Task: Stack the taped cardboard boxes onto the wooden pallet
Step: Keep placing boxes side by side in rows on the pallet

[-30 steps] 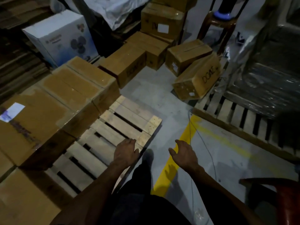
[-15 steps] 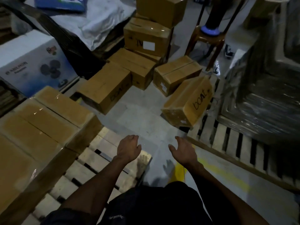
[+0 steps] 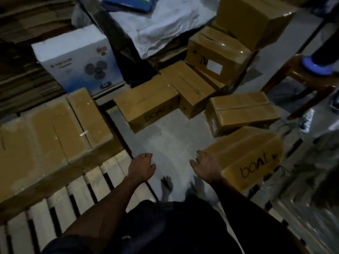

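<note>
The wooden pallet (image 3: 77,195) lies at lower left, with taped cardboard boxes (image 3: 55,125) stacked on its far part. Several loose taped boxes stand on the floor ahead: one marked "boat" (image 3: 148,107), one lying flat (image 3: 240,112), and a tilted "boat" box (image 3: 251,158) at right. My left hand (image 3: 142,166) hovers over the pallet's corner, fingers apart, holding nothing. My right hand (image 3: 206,166) is held out with spread fingers, right beside the tilted box's near left corner; whether it touches is unclear.
A white fan carton (image 3: 77,59) stands behind the pallet. More boxes (image 3: 218,54) are piled at the back centre, under a white sheet (image 3: 161,24). A brown chair (image 3: 302,76) stands at right, above a second pallet with wrapped goods (image 3: 302,208). Bare grey floor (image 3: 165,140) lies ahead.
The view has moved forward towards the loose boxes. Both hands have risen and reached ahead, the right one nearing the tilted "boat" box.
</note>
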Available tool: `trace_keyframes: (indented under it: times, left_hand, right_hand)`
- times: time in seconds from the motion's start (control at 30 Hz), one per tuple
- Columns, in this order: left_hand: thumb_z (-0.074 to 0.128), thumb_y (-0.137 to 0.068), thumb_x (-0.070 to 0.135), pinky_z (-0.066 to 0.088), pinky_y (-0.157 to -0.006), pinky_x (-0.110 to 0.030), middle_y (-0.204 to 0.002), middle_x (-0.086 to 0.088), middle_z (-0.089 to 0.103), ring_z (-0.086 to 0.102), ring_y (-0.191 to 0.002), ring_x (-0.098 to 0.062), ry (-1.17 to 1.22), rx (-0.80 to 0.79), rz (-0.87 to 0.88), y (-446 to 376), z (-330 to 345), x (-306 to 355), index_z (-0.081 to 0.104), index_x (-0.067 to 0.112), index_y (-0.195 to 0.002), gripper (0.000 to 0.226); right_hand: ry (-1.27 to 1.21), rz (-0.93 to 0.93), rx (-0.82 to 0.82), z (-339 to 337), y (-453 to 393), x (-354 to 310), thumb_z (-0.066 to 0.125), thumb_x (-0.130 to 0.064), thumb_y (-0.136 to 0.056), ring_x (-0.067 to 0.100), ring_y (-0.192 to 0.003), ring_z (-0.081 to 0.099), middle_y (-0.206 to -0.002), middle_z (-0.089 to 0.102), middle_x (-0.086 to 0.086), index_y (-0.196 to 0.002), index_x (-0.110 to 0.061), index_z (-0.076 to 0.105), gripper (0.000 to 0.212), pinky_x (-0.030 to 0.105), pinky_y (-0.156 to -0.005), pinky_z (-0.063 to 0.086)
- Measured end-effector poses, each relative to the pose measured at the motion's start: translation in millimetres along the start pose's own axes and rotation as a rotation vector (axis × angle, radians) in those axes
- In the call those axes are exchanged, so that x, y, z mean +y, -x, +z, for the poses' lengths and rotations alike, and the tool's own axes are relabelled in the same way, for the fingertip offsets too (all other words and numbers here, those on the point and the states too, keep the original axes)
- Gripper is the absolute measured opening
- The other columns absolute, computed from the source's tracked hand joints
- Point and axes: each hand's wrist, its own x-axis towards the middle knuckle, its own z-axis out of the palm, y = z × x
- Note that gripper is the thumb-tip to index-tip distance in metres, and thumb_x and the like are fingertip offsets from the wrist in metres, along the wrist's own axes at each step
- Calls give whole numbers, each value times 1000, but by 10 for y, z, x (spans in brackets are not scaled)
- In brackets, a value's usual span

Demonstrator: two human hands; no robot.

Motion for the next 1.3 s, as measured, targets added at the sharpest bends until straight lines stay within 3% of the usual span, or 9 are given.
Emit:
trace_keyframes:
  times: [0.13,0.3,0.57,0.73,0.83,0.97,1.1,1.3]
  left_hand:
    - [26,-87,47,34,-106,-31,-148,-13,44,42,-134,-27,83,77,-54,-353,-330,300,38,8,-146,72]
    - [46,-99,36,34,-108,-33,-148,-13,45,43,-133,-28,126,144,-134,-896,-587,412,40,9,-145,54]
    - [38,-94,42,37,-108,-37,-144,-16,48,44,-132,-30,232,98,-202,-1990,-941,224,42,6,-144,62]
    - [45,-97,38,41,-101,-36,-139,-15,51,49,-126,-31,265,79,-247,-2832,-1428,-172,43,9,-141,52]
    - [46,-97,37,44,-95,-35,-133,-15,54,51,-121,-32,283,120,-284,-3234,-1797,-404,46,9,-137,48]
    - [47,-97,31,39,-102,-35,-142,-14,49,47,-128,-30,348,171,-356,-3587,-2159,-634,40,9,-144,53]
    - [46,-99,34,36,-107,-34,-151,-12,41,41,-135,-28,621,193,-531,-3855,-2285,-741,34,10,-149,57]
    - [53,-97,39,39,-105,-33,-143,-10,48,49,-124,-27,1574,309,-1004,-4436,-2255,-730,42,8,-144,57]
  right_hand:
    - [50,-105,-4,-619,-578,-58,52,-45,-98,33,-138,39,-150,43,15,-150,-10,38,64,41,-114,33]
    - [129,-194,-17,-1009,-1256,-288,50,-48,-98,32,-139,39,-151,43,13,-151,-12,37,65,40,-114,33]
    - [225,-234,-144,-1173,-2435,-781,49,-51,-98,30,-140,36,-154,39,10,-152,-14,36,66,41,-115,31]
    - [313,-258,-185,-1432,-3327,-1430,46,-51,-99,32,-139,36,-153,40,13,-151,-13,35,66,43,-113,32]
    - [375,-305,-179,-1618,-3824,-1909,35,-61,-92,34,-132,43,-146,47,14,-147,-12,39,74,41,-107,36]
    - [428,-382,-188,-1829,-4376,-2502,48,-51,-97,33,-136,40,-149,44,12,-150,-14,36,66,41,-109,36]
    - [520,-497,-237,-1930,-4943,-3001,50,-49,-98,31,-140,35,-155,38,12,-153,-14,32,68,40,-112,33]
    - [650,-670,-370,-1860,-5907,-3636,56,-52,-94,31,-141,35,-155,36,10,-154,-17,28,75,43,-112,33]
